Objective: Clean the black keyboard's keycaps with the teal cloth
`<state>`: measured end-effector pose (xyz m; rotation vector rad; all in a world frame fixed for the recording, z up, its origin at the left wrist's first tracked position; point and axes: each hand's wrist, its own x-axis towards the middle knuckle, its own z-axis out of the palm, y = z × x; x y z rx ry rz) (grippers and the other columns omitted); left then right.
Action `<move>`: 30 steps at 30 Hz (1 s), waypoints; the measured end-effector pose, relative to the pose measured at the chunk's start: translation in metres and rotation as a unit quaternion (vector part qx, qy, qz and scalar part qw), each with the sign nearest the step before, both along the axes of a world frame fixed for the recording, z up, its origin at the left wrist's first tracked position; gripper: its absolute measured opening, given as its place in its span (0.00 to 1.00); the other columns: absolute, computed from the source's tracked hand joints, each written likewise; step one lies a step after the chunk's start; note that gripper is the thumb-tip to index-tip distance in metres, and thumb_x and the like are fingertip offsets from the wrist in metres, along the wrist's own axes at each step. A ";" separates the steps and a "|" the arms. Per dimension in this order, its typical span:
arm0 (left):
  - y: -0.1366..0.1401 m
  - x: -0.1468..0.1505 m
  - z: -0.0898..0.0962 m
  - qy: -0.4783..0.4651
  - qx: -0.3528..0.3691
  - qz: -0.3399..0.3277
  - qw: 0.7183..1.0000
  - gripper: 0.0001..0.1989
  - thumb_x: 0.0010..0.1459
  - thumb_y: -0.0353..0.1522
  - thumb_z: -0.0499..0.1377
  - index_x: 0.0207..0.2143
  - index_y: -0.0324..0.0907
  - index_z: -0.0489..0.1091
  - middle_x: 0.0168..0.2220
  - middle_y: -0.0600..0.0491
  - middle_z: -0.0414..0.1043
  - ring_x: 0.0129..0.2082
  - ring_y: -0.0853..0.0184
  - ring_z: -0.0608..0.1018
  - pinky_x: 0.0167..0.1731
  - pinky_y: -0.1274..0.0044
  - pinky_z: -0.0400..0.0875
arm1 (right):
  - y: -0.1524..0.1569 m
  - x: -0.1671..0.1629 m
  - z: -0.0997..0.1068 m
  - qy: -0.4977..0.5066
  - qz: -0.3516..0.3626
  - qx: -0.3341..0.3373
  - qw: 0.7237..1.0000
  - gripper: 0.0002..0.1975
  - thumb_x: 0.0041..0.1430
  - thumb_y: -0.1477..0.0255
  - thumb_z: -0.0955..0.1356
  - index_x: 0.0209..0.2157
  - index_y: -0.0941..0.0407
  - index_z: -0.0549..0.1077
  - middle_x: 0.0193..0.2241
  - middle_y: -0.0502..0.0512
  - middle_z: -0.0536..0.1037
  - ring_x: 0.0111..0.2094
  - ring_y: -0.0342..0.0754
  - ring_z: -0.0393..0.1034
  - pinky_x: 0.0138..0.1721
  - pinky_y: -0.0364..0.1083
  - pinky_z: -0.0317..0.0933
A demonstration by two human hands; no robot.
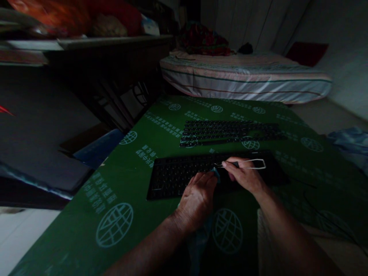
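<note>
Hands: you are working with two, a left hand (199,195) and a right hand (245,174)
Wire tool (260,164): you are gripping one
Blue cloth (217,175): you are holding one
Keyboard (172,176): one is lying before you
Loose keycaps (212,128): several rows are lying beyond it, too dark for counting singly
Black cable (301,183): two stretches are showing
Green tabletop (161,234): you are working over one
Globe prints (114,225): at least nine are showing
Bed (244,81): one is standing ahead

Single head-worn view, facing forward and down, left hand (199,195) and right hand (244,173) near, green tabletop (71,234) below, bed (244,78) farther off.
</note>
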<state>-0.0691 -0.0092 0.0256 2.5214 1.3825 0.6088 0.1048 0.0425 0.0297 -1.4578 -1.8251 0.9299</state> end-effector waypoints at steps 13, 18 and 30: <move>0.005 0.007 -0.008 -0.031 0.057 0.007 0.998 0.14 0.53 0.20 0.49 0.42 0.35 0.67 0.44 0.45 0.71 0.44 0.63 0.72 0.46 0.67 0.70 | 0.004 -0.007 -0.005 -0.040 0.014 0.067 0.997 0.16 0.57 0.63 0.61 0.20 0.56 0.66 0.14 0.46 0.62 0.18 0.40 0.57 0.22 0.38 0.52; 0.005 0.008 -0.011 -0.039 0.072 0.004 0.997 0.14 0.54 0.20 0.48 0.42 0.35 0.67 0.44 0.44 0.70 0.45 0.62 0.72 0.45 0.66 0.71 | 0.004 -0.004 -0.006 -0.022 0.003 0.057 0.998 0.16 0.56 0.63 0.62 0.19 0.57 0.66 0.13 0.45 0.61 0.17 0.39 0.56 0.20 0.38 0.51; 0.002 0.009 -0.014 -0.051 0.073 0.047 0.995 0.11 0.57 0.23 0.49 0.39 0.37 0.67 0.42 0.46 0.72 0.40 0.61 0.71 0.41 0.66 0.72 | 0.002 0.000 0.003 -0.011 0.022 0.027 0.999 0.17 0.56 0.64 0.62 0.17 0.56 0.65 0.11 0.45 0.61 0.15 0.39 0.56 0.19 0.39 0.51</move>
